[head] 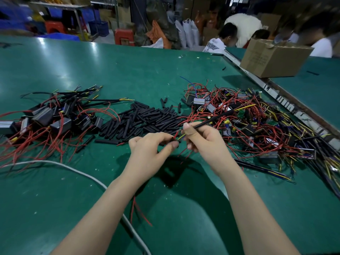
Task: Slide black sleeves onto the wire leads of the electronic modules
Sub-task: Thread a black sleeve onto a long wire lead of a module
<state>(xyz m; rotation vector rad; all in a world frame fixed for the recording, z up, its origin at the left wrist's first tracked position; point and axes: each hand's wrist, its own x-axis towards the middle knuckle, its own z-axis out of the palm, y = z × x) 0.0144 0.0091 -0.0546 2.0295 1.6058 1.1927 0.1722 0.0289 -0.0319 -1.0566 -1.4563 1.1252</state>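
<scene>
The right hand (204,142) pinches a long thin black sleeved lead (215,120) running toward 2 o'clock; the left hand (149,148) pinches, seemingly, 1 short black tubular sleeve (173,142). Best to align the red and yellow wire tips (179,136) with the sleeve mouth first, above the green bench (128,70).

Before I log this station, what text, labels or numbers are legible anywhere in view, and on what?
None can be read with confidence.
Cardboard box: faint printed lines on its side, too blurred to read.
White T-shirt of a person at the far end: a dark graphic with lettering, too small to read.
Table edge strip: black and white marks, not legible.
Modules in the right pile: no readable labels.
</scene>
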